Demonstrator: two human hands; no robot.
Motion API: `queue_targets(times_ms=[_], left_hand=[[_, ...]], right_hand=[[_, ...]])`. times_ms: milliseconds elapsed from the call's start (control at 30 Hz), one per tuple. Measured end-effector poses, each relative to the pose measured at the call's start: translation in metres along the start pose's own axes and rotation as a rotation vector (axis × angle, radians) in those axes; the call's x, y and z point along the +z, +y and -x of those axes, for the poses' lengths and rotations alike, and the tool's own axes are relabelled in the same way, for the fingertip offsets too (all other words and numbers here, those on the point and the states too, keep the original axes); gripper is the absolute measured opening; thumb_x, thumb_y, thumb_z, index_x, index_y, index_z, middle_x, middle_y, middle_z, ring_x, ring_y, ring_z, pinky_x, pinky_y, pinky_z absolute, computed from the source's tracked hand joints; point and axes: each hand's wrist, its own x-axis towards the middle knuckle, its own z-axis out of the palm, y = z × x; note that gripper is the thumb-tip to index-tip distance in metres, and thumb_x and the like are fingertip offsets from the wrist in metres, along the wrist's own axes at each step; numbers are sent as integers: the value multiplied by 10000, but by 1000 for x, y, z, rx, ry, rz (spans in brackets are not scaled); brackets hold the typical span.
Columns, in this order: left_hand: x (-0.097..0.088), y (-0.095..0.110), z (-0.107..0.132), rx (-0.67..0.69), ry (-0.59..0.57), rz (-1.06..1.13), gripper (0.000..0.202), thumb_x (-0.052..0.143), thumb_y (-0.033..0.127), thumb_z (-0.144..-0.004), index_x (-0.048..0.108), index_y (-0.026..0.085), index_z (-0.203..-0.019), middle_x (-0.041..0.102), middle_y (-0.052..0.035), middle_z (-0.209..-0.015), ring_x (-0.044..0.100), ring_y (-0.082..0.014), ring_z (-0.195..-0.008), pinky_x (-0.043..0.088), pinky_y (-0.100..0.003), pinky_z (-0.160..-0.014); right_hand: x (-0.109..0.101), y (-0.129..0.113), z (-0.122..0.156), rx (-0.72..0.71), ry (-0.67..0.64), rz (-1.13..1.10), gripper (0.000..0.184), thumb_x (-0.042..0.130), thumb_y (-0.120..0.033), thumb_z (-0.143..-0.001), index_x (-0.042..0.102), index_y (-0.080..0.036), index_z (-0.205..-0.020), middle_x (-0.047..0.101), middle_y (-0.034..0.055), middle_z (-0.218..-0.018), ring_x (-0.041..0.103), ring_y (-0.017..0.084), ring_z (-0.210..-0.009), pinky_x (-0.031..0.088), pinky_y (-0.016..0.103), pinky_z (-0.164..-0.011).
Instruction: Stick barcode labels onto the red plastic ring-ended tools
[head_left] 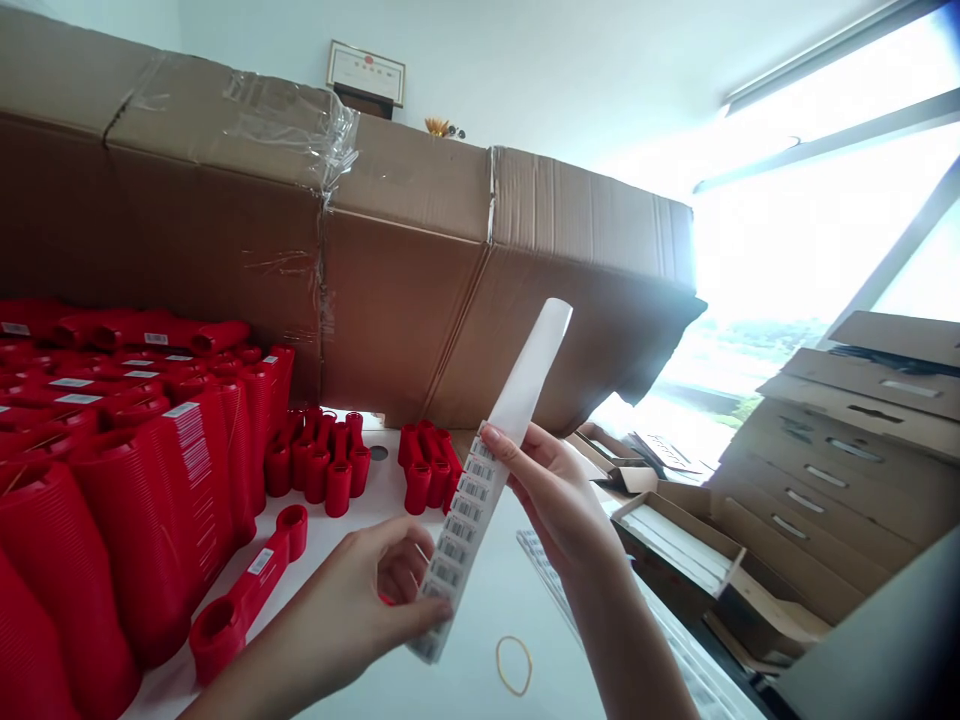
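Left hand [352, 590] and right hand [551, 495] pinch a barcode label strip [459, 530] (blank end apparently backing paper [532, 375]).

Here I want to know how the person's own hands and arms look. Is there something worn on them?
The left hand and the right hand are bare, with slim fingers; no gloves, rings, watch or bracelet show. The left forearm and the right forearm are bare as far as the picture shows, and no sleeve is in view.
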Motion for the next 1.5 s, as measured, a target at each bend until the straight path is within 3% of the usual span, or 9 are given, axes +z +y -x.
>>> queue_targets(times_ms=[100, 233, 367, 567, 733, 833, 1067, 1333, 1500], left_hand=[[2, 0, -1, -18, 25, 40, 214, 744, 313, -809, 676, 169, -952, 653, -10, -779, 632, -195, -766, 496, -318, -697], [3, 0, 0, -86, -39, 194, 343, 790, 296, -763, 688, 170, -1065, 701, -18, -820, 685, -208, -804, 524, -310, -712], [5, -2, 0, -116, -156, 296, 357, 823, 217, -706, 712, 171, -1042, 746, -31, -876, 710, -202, -843, 555, -306, -757], [6, -2, -3, -148, -220, 344, 463, 822, 143, -603, 677, 134, -1043, 761, -43, -804, 683, -173, -674, 562, -297, -637], [-8, -26, -11, -210, -126, -114, 705, 832, 356, -675, 541, 204, -1299, 697, -114, -1229, 727, -255, -949, 589, -370, -817], [-14, -53, -21, -221, 65, -402, 568, 723, 320, -787, 519, 171, -1296, 550, -190, -1396, 613, -365, -1186, 515, -463, -924], [3, -93, -44, -181, 90, -810, 103, 671, 223, -916, 688, 164, -999, 655, -81, -1171, 573, -284, -1178, 426, -487, -1040], [13, -107, -47, -145, 90, -904, 144, 666, 287, -974, 688, 154, -921, 709, -31, -980, 659, -230, -1038, 491, -477, -1003], [14, -105, -42, -153, 71, -851, 96, 639, 234, -976, 670, 156, -930, 696, -33, -990, 646, -229, -1038, 518, -431, -933]], right_hand=[[-6, -2, 0, -33, 40, 27, 283, 856, -456, -788, 750, -203, -855, 688, 14, -764, 615, 148, -714, 509, 262, -641], [-8, -6, 2, -47, 120, 16, 306, 900, -446, -723, 758, -207, -848, 707, 23, -770, 627, 164, -702, 519, 280, -615], [-11, -9, 2, -27, 115, 38, 331, 914, -457, -691, 758, -202, -833, 707, 26, -759, 625, 166, -683, 515, 295, -614], [-21, -7, -4, 13, 67, 109, 377, 899, -515, -701, 751, -194, -832, 711, 35, -757, 640, 171, -688, 512, 300, -628], [-33, -10, -6, -32, 100, 128, 351, 893, -506, -724, 768, -216, -874, 705, 23, -781, 640, 162, -721, 521, 283, -647], [-46, -15, -5, -42, 158, 217, 377, 884, -536, -723, 773, -221, -898, 716, 39, -817, 649, 179, -748, 532, 296, -647], [-62, -24, -1, -71, 108, 254, 409, 867, -551, -734, 775, -202, -926, 731, 66, -856, 672, 202, -767, 565, 323, -652], [-69, -24, 1, -96, 83, 255, 393, 862, -513, -752, 765, -199, -968, 722, 45, -827, 671, 195, -745, 563, 313, -629], [-66, -25, 4, -115, 69, 271, 345, 854, -488, -775, 762, -201, -942, 732, 37, -828, 673, 176, -740, 555, 283, -624]])
